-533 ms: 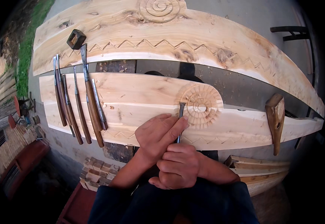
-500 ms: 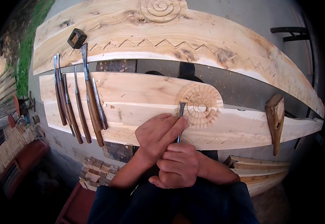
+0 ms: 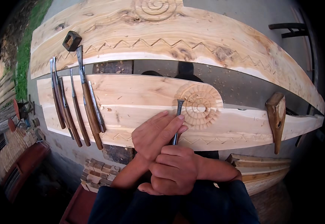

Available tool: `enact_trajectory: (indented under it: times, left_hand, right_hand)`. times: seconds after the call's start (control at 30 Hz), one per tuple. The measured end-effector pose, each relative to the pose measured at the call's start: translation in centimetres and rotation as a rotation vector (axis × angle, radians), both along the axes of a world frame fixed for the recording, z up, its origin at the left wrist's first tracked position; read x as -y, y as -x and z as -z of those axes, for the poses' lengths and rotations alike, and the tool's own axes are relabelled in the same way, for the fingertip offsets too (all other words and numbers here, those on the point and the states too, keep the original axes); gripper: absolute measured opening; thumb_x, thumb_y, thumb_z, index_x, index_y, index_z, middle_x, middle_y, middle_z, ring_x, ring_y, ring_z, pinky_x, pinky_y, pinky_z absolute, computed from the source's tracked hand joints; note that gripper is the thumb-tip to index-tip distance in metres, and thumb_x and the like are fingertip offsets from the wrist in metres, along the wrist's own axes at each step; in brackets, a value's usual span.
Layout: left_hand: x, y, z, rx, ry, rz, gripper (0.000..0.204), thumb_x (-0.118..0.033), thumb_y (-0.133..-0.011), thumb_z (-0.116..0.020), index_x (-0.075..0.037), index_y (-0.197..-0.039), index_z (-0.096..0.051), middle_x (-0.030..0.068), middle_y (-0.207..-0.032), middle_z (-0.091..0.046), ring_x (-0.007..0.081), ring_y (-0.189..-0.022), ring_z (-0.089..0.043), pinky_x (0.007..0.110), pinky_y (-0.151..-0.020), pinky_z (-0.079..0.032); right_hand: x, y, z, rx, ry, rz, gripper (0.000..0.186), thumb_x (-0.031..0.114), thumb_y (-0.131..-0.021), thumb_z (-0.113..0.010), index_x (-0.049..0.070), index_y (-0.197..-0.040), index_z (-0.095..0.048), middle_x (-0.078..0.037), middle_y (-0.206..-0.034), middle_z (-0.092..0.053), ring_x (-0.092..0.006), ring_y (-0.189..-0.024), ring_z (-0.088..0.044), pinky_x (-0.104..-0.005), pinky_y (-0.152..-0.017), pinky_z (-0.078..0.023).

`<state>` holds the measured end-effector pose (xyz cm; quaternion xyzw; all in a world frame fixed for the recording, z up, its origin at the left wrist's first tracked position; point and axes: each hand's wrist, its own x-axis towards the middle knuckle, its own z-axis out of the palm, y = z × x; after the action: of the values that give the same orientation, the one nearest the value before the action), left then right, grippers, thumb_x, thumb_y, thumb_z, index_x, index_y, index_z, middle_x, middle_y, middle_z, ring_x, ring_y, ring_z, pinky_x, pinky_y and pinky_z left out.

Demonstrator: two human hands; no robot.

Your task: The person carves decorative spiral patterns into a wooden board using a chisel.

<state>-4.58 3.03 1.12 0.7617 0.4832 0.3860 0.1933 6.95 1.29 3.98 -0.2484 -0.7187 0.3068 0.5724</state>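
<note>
A metal chisel rests with its flared tip at the left rim of a carved round rosette on the nearer pale wooden board. My left hand lies over the board, its fingers closed round the chisel's shank with the thumb along it. Below it, my right hand makes a fist round the chisel's lower end, hiding the handle. Rings and radial notches make up the rosette. A zigzag line is cut along the board's near edge.
Several wooden-handled chisels lie across the board's left part. A wooden mallet lies at the right. Beyond, a second carved board bears a dark square metal ring. Small wood blocks are stacked at lower left.
The chisel tip has shifted slightly left, farther out on the rosette's rim. My right fist has come a little toward me, and my left hand has moved slightly left.
</note>
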Motion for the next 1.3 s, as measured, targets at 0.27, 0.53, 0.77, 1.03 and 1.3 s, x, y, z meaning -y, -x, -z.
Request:
enact_trajectory:
  times: [0.27,0.53,0.77,1.03,1.3]
  left_hand:
    - [0.1,-0.2,0.7,-0.002,-0.012,0.012,0.027,-0.013,-0.09,-0.087,-0.003,-0.114,-0.081,0.011,-0.09,-0.079,0.0252,-0.084,-0.08,0.041,-0.086,-0.068]
    - [-0.1,-0.3,0.2,-0.034,0.025,0.021,0.03,-0.012,-0.09,-0.086,-0.004,-0.118,-0.08,0.0102,-0.094,-0.08,0.0253,-0.087,-0.081,0.04,-0.087,-0.068]
    - [0.0,-0.1,0.5,0.0,0.012,0.02,0.031,-0.012,-0.09,-0.086,-0.004,-0.119,-0.08,0.0105,-0.094,-0.08,0.0252,-0.088,-0.081,0.041,-0.089,-0.068]
    - [-0.2,0.1,0.2,-0.013,0.042,0.049,0.033,-0.011,-0.089,-0.086,-0.003,-0.12,-0.08,0.0118,-0.093,-0.08,0.0261,-0.087,-0.081,0.042,-0.088,-0.067]
    - [-0.6,0.3,0.0,0.05,0.082,0.053,0.027,-0.007,-0.087,-0.087,0.0,-0.112,-0.08,0.0146,-0.095,-0.081,0.033,-0.087,-0.081,0.043,-0.083,-0.067]
  right_hand:
    - [0.3,0.0,0.3,-0.014,0.066,0.044,0.047,0.022,-0.087,-0.089,0.009,-0.069,-0.048,-0.007,-0.072,-0.062,-0.0176,-0.058,-0.058,-0.0281,-0.052,-0.043]
    - [0.2,-0.1,0.5,-0.012,0.069,0.063,0.046,0.022,-0.087,-0.089,0.009,-0.07,-0.048,-0.007,-0.073,-0.063,-0.0179,-0.058,-0.06,-0.0285,-0.053,-0.045]
    - [0.4,0.2,0.6,-0.009,0.067,0.069,0.046,0.022,-0.086,-0.089,0.009,-0.07,-0.048,-0.007,-0.072,-0.063,-0.0178,-0.058,-0.06,-0.0282,-0.053,-0.045]
    - [0.5,0.3,0.7,-0.004,0.064,0.089,0.046,0.022,-0.086,-0.089,0.009,-0.07,-0.048,-0.007,-0.072,-0.063,-0.0184,-0.059,-0.06,-0.0287,-0.054,-0.046]
    - [0.1,1.1,0.3,0.015,0.084,0.137,0.038,0.017,-0.085,-0.087,0.009,-0.072,-0.052,-0.004,-0.071,-0.055,-0.0183,-0.06,-0.056,-0.0303,-0.056,-0.043]
